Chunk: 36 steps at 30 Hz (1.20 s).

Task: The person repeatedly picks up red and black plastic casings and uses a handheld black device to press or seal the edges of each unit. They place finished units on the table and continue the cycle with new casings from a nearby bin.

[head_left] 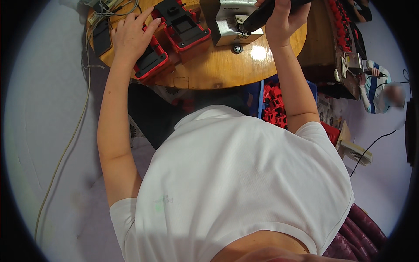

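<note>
My right hand [283, 24] is wrapped round a black electric screwdriver [266, 16] at the top of the view. Its tip points left, at the front of a silver metal box that looks like a screw feeder [231, 37]. My left hand [133, 37] lies with fingers spread over a red and black housing [150, 59] at the table's left side, hiding part of it. Just right of that hand rests a second red and black housing [187, 32] with a square recess. A small dark round part [237, 49] sits in front of the metal box.
Cables [114, 9] and a dark flat device [102, 37] crowd the left end of the wooden table [222, 72]. Below its right edge stands a blue crate [260, 100] of red parts [274, 105]. Another person [377, 89] works at the far right, near a side bench with red parts.
</note>
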{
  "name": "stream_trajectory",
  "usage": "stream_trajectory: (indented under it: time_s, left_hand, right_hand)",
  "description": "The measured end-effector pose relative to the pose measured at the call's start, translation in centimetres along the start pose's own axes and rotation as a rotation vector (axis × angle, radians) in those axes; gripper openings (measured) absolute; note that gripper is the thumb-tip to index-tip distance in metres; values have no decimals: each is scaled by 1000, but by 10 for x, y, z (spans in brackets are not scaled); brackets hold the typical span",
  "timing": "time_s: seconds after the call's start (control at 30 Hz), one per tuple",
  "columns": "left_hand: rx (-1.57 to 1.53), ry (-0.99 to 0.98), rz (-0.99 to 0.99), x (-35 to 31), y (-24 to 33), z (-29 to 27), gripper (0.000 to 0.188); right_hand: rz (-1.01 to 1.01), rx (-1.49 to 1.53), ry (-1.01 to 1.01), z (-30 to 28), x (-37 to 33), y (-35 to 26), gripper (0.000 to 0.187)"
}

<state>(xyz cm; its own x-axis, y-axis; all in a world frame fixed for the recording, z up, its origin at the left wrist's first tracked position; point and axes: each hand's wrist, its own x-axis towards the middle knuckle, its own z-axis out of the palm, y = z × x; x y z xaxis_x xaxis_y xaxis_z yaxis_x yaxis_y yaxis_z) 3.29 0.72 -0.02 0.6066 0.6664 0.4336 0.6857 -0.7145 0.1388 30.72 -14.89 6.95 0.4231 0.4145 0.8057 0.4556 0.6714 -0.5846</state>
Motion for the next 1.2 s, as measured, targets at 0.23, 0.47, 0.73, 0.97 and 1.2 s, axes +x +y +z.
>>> stream_trajectory:
  time_s: [0.23,0.47,0.73,0.97,1.2]
  left_hand:
    - [36,-35,-9,0,3,-3,47]
    - [56,-50,-17,0,5,-5,48]
    - [55,-41,-12,0,3,-3,48]
    - [40,-36,-4,0,2,-4,49]
    - [31,-35,-12,1,0,-2,49]
  right_hand:
    - [-33,13,-16,-5,8,-3,48]
    - [75,246,71,5,-1,-1,49]
    - [11,27,-32,1,-1,-4,51]
    - [-19,55,-77,12,1,5,43]
    - [497,36,-78,24,25,-11,40]
